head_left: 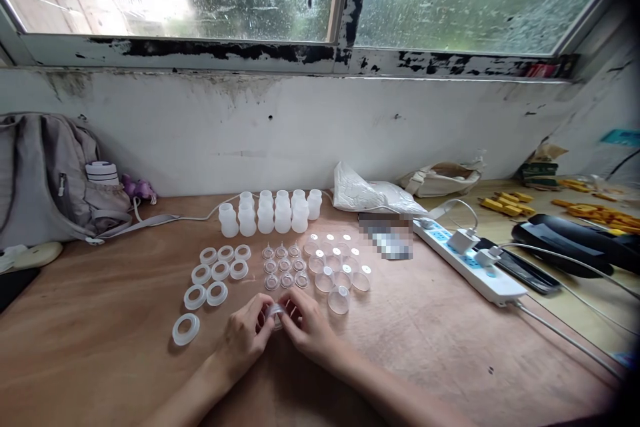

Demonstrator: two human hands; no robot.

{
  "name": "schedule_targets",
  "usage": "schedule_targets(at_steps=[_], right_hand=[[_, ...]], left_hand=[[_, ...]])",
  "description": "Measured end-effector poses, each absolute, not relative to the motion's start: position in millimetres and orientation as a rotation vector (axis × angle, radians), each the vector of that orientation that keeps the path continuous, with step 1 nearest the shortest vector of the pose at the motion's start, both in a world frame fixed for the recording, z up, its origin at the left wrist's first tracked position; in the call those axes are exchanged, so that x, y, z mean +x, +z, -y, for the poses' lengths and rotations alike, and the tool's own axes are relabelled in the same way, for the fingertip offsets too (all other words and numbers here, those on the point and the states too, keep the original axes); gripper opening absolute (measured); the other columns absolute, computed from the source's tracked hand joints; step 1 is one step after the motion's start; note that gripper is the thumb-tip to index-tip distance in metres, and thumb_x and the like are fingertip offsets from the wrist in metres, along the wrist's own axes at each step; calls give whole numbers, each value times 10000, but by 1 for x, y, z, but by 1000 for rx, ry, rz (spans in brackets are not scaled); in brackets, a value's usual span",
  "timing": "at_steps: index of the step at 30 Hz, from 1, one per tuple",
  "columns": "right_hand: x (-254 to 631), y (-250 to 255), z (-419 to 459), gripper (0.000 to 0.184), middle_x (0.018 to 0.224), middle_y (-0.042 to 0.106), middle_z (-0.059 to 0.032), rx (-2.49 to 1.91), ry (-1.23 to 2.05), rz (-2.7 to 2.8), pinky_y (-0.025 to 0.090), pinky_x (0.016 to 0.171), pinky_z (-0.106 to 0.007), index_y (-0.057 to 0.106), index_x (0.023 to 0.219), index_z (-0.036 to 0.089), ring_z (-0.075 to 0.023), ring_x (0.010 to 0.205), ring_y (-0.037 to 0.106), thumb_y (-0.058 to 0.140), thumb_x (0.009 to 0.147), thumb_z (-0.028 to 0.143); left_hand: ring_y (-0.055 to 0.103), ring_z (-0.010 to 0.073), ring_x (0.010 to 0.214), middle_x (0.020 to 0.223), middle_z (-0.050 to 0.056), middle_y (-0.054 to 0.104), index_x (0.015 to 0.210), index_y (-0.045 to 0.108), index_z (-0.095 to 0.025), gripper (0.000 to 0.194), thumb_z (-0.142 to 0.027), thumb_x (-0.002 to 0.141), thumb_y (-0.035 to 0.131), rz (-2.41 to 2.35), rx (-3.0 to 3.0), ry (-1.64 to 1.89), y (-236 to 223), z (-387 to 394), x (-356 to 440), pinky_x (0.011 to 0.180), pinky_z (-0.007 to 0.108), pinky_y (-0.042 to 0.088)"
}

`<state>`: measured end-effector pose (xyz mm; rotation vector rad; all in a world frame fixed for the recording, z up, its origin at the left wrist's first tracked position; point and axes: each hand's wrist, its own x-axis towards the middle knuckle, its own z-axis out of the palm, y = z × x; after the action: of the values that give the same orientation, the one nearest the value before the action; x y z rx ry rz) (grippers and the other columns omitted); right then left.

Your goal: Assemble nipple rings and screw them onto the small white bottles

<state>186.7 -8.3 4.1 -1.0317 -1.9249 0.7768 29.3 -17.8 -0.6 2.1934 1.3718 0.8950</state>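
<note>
My left hand (249, 328) and my right hand (306, 323) meet at the near middle of the table. Between them their fingertips pinch a clear round plastic piece (275, 310), partly hidden by the fingers. Just beyond my hands, small clear discs with pointed tips (285, 265) lie in rows. Left of these are several translucent white rings (221, 271), the closest one (185, 329) set apart. To the right stand several clear domed caps (343, 280), one of them (339, 300) close to my right hand. Behind the discs, white translucent bottles (283, 215) stand upright in rows.
A white power strip (473, 263) with plugged-in chargers lies on the right, beside a dark phone (520, 267). A white plastic bag (373, 193) rests by the wall. At the left is a grey backpack (50, 180). Yellow parts (507, 203) lie far right.
</note>
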Motion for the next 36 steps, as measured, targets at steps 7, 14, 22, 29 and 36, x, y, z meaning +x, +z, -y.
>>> schedule_targets(at_steps=[7, 14, 22, 29, 36], right_hand=[[188, 8, 8, 130, 725, 568, -2, -1015, 848, 1912, 415, 548, -211, 479, 871, 190, -104, 596, 518, 453, 765, 119], [189, 7, 10, 231, 807, 567, -17, -996, 943, 1889, 457, 531, -190, 465, 895, 199, -120, 693, 553, 460, 703, 71], [189, 7, 8, 252, 837, 578, -23, -967, 971, 1866, 500, 659, -243, 463, 920, 205, -130, 735, 590, 453, 711, 64], [190, 4, 7, 243, 781, 596, -12, -965, 997, 1854, 494, 621, -237, 453, 950, 208, -132, 712, 594, 447, 740, 87], [188, 4, 8, 199, 769, 582, -10, -961, 1016, 1858, 485, 573, -211, 453, 930, 213, -119, 687, 576, 446, 760, 109]], left_hand=[[603, 126, 648, 811, 10, 616, 998, 455, -211, 179, -222, 821, 425, -1346, 2069, 955, 1, 19, 28, 614, 238, 488], [581, 132, 661, 853, 30, 600, 1034, 446, -203, 292, -156, 748, 479, -1311, 2126, 946, 1, 19, 27, 630, 257, 488], [575, 122, 602, 809, 20, 617, 1001, 473, -207, 201, -220, 801, 455, -1353, 2106, 1008, -2, 17, 26, 583, 244, 485], [569, 117, 618, 829, 22, 616, 979, 474, -205, 175, -246, 809, 466, -1337, 2131, 989, -2, 16, 24, 592, 237, 482], [527, 104, 558, 781, 0, 600, 919, 470, -205, 157, -204, 762, 478, -1360, 2126, 967, 1, 17, 25, 550, 225, 451]])
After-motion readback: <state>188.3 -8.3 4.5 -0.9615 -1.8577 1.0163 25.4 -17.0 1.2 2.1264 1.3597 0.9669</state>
